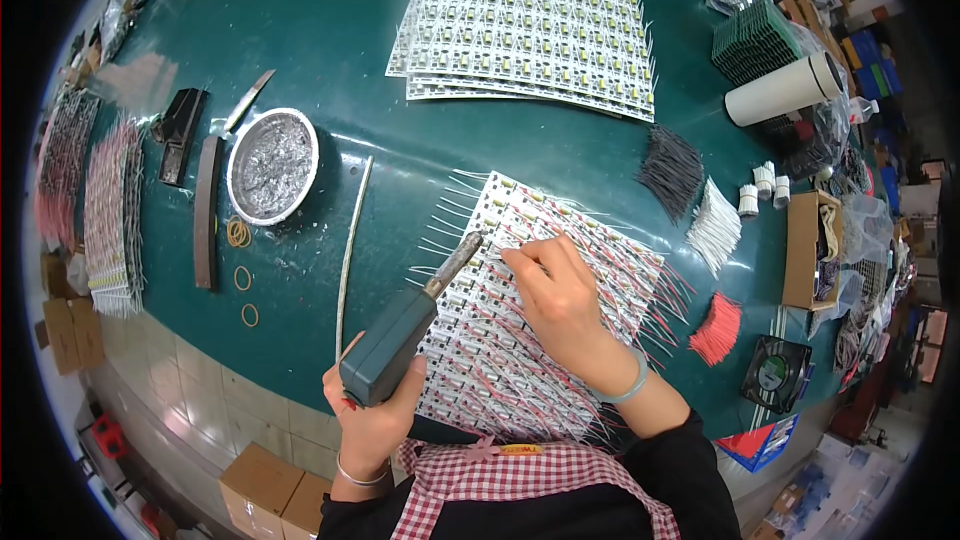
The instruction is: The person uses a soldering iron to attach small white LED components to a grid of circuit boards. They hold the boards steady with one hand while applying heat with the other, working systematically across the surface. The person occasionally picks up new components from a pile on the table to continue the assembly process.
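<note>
My left hand [375, 425] is wrapped around the dark green body of a soldering gun [388, 345]. The gun's metal tip rests on or just above the upper left part of a white circuit board panel [455, 325]. Rows of small components cover this panel, with red and white wires sticking out over its edges. My right hand [560, 295] is over the panel, its thumb and forefinger pinched together close to the gun's tip. Whatever is between those fingertips is too small to make out. Red wires [660, 305] fan out beyond the right hand.
A stack of white circuit panels [530, 30] lies at the back. On the left stand a white bowl of silvery material [272, 165] and a dark bar [207, 210]. Bundles of black wires [670, 172], white wires [714, 228] and red wires [716, 328] lie right, near a fan [776, 373].
</note>
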### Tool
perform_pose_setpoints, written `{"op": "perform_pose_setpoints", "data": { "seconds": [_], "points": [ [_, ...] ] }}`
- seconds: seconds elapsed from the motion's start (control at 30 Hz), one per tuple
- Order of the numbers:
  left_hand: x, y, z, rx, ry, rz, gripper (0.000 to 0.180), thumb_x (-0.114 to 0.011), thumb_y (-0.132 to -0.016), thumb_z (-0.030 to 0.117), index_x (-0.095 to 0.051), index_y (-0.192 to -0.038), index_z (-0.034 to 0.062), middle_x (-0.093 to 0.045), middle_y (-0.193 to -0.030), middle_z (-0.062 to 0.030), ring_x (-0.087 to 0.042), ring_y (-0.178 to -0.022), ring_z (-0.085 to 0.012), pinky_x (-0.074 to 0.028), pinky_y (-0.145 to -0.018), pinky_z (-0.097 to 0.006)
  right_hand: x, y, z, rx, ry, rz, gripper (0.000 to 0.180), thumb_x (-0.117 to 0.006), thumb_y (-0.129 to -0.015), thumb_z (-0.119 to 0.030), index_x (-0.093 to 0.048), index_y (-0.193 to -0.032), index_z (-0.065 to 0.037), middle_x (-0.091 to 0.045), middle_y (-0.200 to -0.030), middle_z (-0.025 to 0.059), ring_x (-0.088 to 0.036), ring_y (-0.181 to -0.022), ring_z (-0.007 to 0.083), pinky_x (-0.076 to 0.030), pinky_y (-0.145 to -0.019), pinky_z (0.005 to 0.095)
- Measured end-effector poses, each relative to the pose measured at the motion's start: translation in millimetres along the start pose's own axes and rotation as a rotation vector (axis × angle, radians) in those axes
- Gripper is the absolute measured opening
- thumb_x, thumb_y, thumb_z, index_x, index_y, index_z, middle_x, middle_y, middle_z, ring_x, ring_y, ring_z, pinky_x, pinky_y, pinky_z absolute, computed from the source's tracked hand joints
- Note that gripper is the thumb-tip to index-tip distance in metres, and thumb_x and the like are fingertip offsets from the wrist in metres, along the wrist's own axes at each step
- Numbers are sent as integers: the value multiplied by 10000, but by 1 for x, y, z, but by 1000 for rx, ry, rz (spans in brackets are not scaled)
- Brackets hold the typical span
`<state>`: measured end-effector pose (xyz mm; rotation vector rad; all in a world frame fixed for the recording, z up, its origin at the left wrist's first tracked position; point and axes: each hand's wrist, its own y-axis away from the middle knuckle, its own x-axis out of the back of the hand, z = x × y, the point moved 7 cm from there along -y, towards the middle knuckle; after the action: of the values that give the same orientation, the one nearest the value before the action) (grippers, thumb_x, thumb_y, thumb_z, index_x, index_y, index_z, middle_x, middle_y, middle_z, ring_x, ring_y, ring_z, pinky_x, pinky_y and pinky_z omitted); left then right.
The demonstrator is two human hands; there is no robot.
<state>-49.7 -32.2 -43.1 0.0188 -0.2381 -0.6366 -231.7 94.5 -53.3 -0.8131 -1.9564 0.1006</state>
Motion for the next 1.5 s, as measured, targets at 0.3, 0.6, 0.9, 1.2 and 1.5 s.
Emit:
{"op": "perform_pose_setpoints", "data": {
  "seconds": [0.3,0.6,0.9,1.2,1.5],
  "points": [
    [-1,1,10,-76,-122,-52,179,-750,-723,-45,-679,-886,-67,-663,-825,-83,-625,-690,-109,-477,-601,-242,-6,4,0,26,21,-6,337,-613,-697,63,-646,-1030,20,-561,-921,109,-553,-827,267,-490,-663,354],
    [-5,0,8,-59,-120,-69,156,-723,-735,-52,-677,-884,-64,-646,-802,-74,-607,-664,-107,-460,-576,-249,-6,2,-2,22,40,-14,333,-621,-697,59,-650,-1027,24,-563,-928,105,-556,-835,259,-493,-650,343],
    [-7,1,9,-78,-141,-58,147,-725,-734,-45,-675,-873,-58,-625,-764,-70,-585,-630,-96,-437,-543,-248,-5,1,-5,26,72,-8,313,-635,-699,47,-656,-1011,28,-562,-916,101,-559,-833,255,-494,-625,336],
    [17,25,-29,-120,-331,-2,447,-818,-713,1,-577,-1087,-48,-579,-1102,-128,-628,-900,-189,-519,-738,-279,-5,1,-5,22,66,-1,304,-640,-697,47,-652,-1000,20,-561,-904,99,-562,-823,256,-494,-606,337],
    [21,31,-37,-20,-213,-4,544,-842,-709,6,-533,-1154,-45,-540,-1181,-143,-616,-977,-216,-522,-829,-321,9,5,-14,36,53,79,300,-648,-690,43,-651,-989,21,-580,-890,105,-573,-805,257,-486,-639,345]
  ]
}}
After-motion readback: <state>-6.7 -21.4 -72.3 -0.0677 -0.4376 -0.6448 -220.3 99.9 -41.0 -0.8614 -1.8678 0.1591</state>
